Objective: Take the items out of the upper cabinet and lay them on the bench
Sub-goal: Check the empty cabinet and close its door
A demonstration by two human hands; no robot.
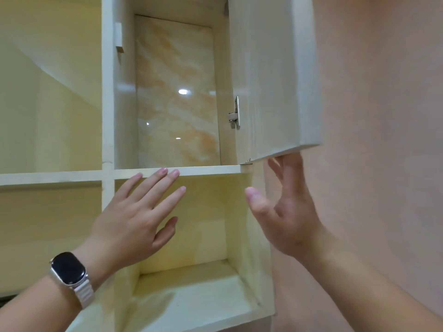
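Note:
The upper cabinet (107, 92) is a pale wooden unit on the wall, seen from below. Its door (271, 75) stands swung open to the right on a metal hinge (235, 115). Inside the upper compartment only a glossy marbled back panel (177, 92) shows; no items are visible there. My left hand (139, 212), with a watch on the wrist, is raised with fingers spread, its fingertips at the front edge of the shelf (206, 170). My right hand (287, 212) is open too, fingertips touching the bottom edge of the door. Neither hand holds anything.
Below the shelf is an open cubby (196, 283) with nothing visible in it. More compartments (48, 104) lie to the left. A plain pinkish wall (383, 116) runs along the right side. The bench is out of view.

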